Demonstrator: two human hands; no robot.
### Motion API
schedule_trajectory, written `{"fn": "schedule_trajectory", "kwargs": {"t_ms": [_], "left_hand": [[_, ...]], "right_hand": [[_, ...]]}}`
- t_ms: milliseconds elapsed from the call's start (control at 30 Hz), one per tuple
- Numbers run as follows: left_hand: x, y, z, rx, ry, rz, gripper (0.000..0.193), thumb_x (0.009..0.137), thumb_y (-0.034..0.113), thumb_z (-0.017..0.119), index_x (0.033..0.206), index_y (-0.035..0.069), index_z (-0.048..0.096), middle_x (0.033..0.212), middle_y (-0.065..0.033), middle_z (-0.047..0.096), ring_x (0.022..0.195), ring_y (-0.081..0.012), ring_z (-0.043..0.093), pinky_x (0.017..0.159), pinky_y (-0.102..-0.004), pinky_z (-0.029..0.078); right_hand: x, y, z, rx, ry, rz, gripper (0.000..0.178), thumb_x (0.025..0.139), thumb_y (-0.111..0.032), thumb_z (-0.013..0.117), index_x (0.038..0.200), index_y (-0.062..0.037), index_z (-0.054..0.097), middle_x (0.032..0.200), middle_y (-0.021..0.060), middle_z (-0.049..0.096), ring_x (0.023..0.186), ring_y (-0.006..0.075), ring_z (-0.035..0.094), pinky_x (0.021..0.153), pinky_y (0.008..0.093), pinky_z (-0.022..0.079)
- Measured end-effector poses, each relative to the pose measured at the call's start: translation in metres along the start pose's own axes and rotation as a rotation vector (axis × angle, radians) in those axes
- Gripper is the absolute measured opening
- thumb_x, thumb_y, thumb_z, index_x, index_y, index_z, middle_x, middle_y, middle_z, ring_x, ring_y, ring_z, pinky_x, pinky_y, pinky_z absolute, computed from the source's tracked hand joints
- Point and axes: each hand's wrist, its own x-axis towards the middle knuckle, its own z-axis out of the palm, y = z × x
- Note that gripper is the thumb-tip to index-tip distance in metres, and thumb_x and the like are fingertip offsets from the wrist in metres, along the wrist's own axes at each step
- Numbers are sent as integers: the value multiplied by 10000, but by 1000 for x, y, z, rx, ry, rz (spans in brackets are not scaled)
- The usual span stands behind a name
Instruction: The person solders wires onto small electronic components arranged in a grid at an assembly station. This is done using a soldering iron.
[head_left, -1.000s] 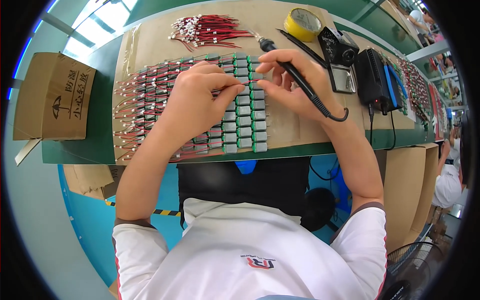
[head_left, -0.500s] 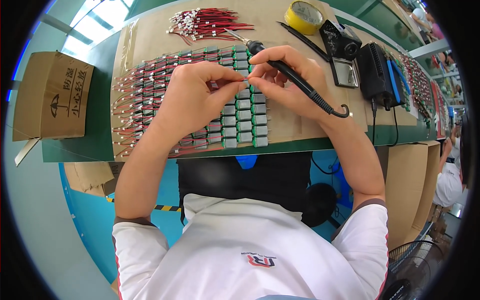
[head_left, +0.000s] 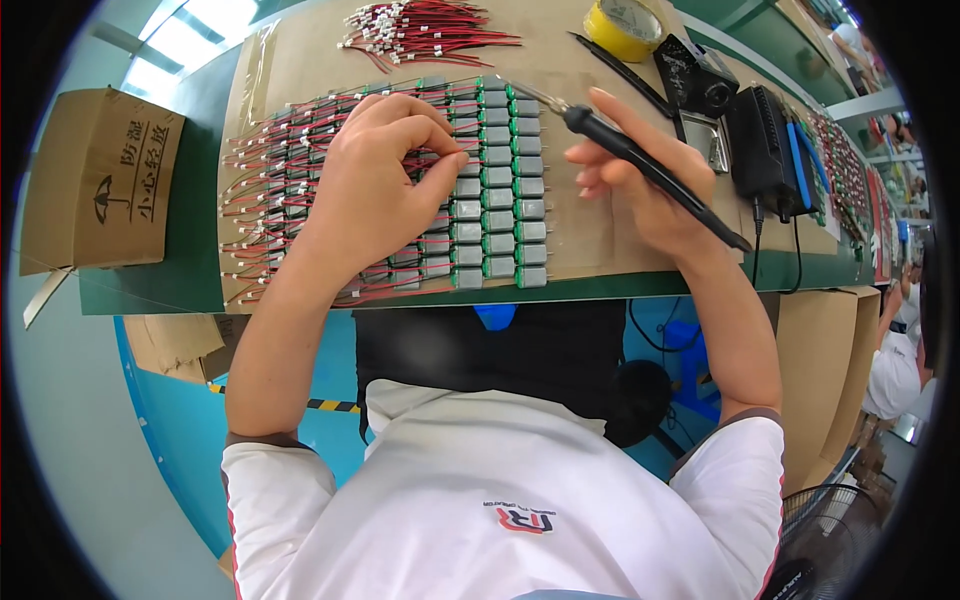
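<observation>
Motors point(head_left: 498, 222) could be scorched if the right hand's point(head_left: 656, 207) gripped soldering iron point(head_left: 620, 148) is dipped, left hand point(head_left: 385, 158) half-closed, hold unclear.

On the cardboard box point(head_left: 70, 180) at my left, I see two columns of dark Chinese characters point(head_left: 150, 175), a thin line beside one, and a dark umbrella symbol point(head_left: 102, 199). My white shirt point(head_left: 450, 480) bears a red-and-dark letter logo point(head_left: 525, 519) with tiny print beside it. Pale lettering on the fan point(head_left: 828, 535) at my lower right is too small to read.

Right hand point(head_left: 665, 195) holds a soldering iron point(head_left: 625, 150) — left hand point(head_left: 382, 170) above grey-green components point(head_left: 497, 203).
</observation>
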Motion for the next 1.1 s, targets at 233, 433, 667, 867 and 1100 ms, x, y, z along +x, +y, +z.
{"fn": "schedule_trajectory", "kwargs": {"t_ms": [233,433,667,867,1100], "left_hand": [[-3,-7,6,16,-2,63,108,812,85,822,805,27,731,1067,-84,726,1085,-315,657,971,-451,522],[-6,-8,9,4,17,76,114,801,80,826,797,26,726,1082,-84,717,1084,-318,644,948,-438,520],[-7,-8,9,-13,15,77,118,797,85,825,794,27,722,1078,-90,710,1081,-322,642,943,-443,520],[-6,-9,10,13,17,104,115,790,87,825,793,29,726,1068,-93,705,1079,-329,644,940,-451,519],[-7,-9,12,25,22,109,114,788,89,825,791,31,727,1065,-92,704,1083,-328,645,947,-453,518]], "right_hand": [[-21,4,-4,307,125,221,322,1080,-60,622,1360,89,680,1005,175,776,757,187,765,693,287,618],[-17,1,-4,291,58,244,284,1037,13,608,1283,97,723,990,162,775,723,166,743,679,281,604],[-15,0,-4,243,24,223,278,1016,27,618,1257,83,744,977,152,773,715,157,737,673,276,596],[-16,1,-6,167,-42,197,335,1035,-2,544,1306,132,688,1015,221,745,720,214,739,693,323,624],[-15,1,-7,152,-53,200,334,1031,-3,551,1304,132,689,1015,219,746,724,208,740,697,322,625]]}}
